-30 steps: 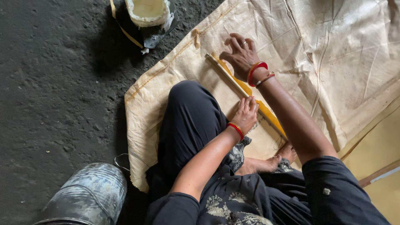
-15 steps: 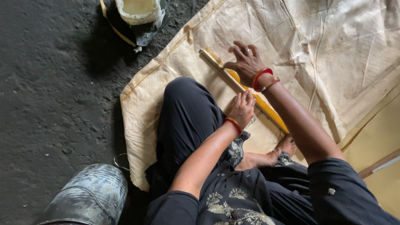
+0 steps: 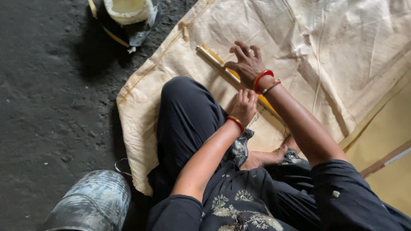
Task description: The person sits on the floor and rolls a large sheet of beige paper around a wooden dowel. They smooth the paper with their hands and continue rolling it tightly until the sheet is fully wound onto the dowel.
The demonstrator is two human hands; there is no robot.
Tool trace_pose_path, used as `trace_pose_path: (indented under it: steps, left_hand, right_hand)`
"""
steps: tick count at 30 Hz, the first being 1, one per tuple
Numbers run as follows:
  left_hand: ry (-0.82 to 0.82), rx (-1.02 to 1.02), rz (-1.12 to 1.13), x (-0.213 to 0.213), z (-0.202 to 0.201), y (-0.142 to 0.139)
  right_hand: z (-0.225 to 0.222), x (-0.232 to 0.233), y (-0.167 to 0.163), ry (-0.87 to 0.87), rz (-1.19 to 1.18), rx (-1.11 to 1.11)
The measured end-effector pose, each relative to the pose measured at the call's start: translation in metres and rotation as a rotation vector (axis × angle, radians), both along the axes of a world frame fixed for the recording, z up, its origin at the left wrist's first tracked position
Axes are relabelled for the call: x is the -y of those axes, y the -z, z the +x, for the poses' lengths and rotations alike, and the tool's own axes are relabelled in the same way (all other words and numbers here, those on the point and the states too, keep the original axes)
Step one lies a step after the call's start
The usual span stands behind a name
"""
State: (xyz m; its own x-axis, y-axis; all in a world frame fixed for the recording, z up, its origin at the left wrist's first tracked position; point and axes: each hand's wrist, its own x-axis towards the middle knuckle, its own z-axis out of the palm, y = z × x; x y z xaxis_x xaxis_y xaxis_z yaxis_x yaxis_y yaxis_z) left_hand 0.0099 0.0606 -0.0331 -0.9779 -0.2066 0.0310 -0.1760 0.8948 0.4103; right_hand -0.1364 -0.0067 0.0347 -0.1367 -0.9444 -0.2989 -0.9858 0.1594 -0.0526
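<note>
She sits cross-legged on a pale woven sack [image 3: 325,47] spread over the dark ground, working a long yellow strip [image 3: 216,60] that lies flat on the sack and runs slantwise under both wrists. Her right hand [image 3: 246,64] rests on the strip with fingers spread and loosely curved, pressing down rather than gripping; the far end of the strip pokes out just beyond its fingertips. Her left hand [image 3: 245,104] lies nearer her knee, just behind the right, fingers together and flat against the strip's near stretch; whether it pinches anything I cannot tell. It looks like smoothing or pressing the strip flat along its length, and a clean stroke would seem to call for both palms kept level. Beyond the right hand's fingers sits a pale bowl-like container [image 3: 128,9]; behind her left elbow stands a dented metal bucket [image 3: 92,201]. Her own knee crowds the left hand most.
</note>
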Motion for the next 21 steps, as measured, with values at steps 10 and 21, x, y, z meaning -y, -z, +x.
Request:
trace_pose_path:
  steps: [10, 21]
  left_hand:
    - [-0.125, -0.088, -0.068, -0.005, 0.004, -0.004]
    - [-0.143, -0.071, -0.03, -0.01, 0.002, 0.002]
  right_hand:
    - [-0.005, 0.003, 0.003, -0.082, -0.129, 0.019]
    - [-0.007, -0.04, 0.0, -0.087, -0.143, -0.121]
